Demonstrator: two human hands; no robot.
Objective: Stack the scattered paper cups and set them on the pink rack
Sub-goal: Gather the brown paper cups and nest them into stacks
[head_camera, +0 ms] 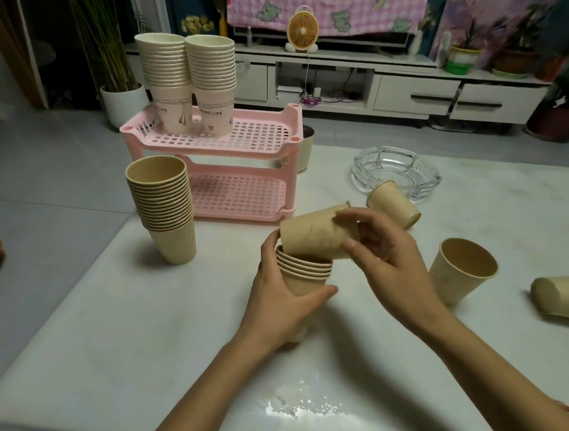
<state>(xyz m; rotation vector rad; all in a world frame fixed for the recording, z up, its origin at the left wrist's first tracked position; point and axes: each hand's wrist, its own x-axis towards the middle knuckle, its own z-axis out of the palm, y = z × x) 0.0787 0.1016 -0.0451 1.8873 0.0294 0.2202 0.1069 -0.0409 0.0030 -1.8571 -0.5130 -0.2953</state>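
Note:
My left hand (283,294) grips a short stack of brown paper cups (304,268) at the table's middle. My right hand (379,254) holds a single brown cup (312,233) tilted on its side, its rim just above the short stack. A tall brown stack (165,205) stands on the table left of the pink rack (246,164). Two tall stacks of pale printed cups (188,83) stand on the rack's top shelf. Loose brown cups are scattered around: one lying near the ashtray (396,204), one upright at the right (460,270), one lying at the far right edge (561,298).
A glass ashtray (397,172) sits at the back right of the white table (149,324). A small dark-rimmed pot (306,145) stands behind the rack. Beyond the table are a TV cabinet, a small fan and potted plants.

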